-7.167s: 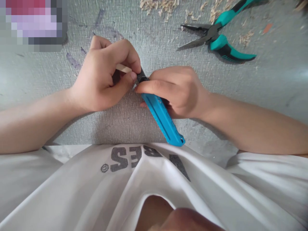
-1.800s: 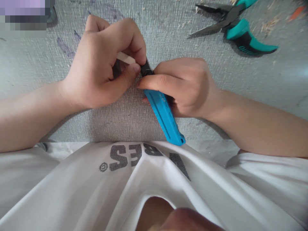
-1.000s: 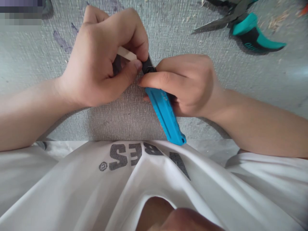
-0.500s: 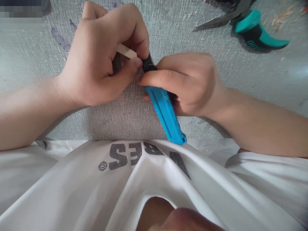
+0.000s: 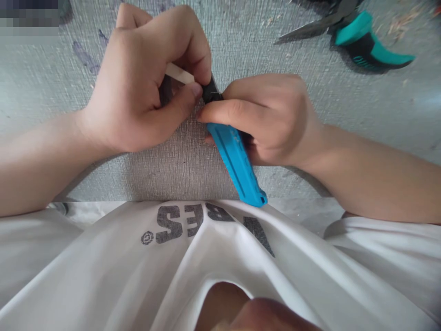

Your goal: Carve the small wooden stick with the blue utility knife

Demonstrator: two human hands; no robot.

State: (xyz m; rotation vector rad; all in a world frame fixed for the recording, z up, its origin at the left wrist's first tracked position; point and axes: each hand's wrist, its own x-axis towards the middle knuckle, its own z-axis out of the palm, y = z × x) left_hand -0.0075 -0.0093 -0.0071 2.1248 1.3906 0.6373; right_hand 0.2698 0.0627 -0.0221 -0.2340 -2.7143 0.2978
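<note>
Grey tabletop (image 5: 244,50); blue-handled tool (image 5: 237,163) slanting through right grip (image 5: 275,112).

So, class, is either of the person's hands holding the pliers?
No, the pliers lie on the table, apart from both the left hand and the right hand.

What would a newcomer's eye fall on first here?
Probably the bright blue tool, slanting from the right hand's grip near the centre down toward the white shirt. Next, the pale strip in the left hand's grip, just left of the tool's black front end. Then the pliers with a teal-and-black handle, lying at the upper right on the grey tabletop, partly cut off.
</note>
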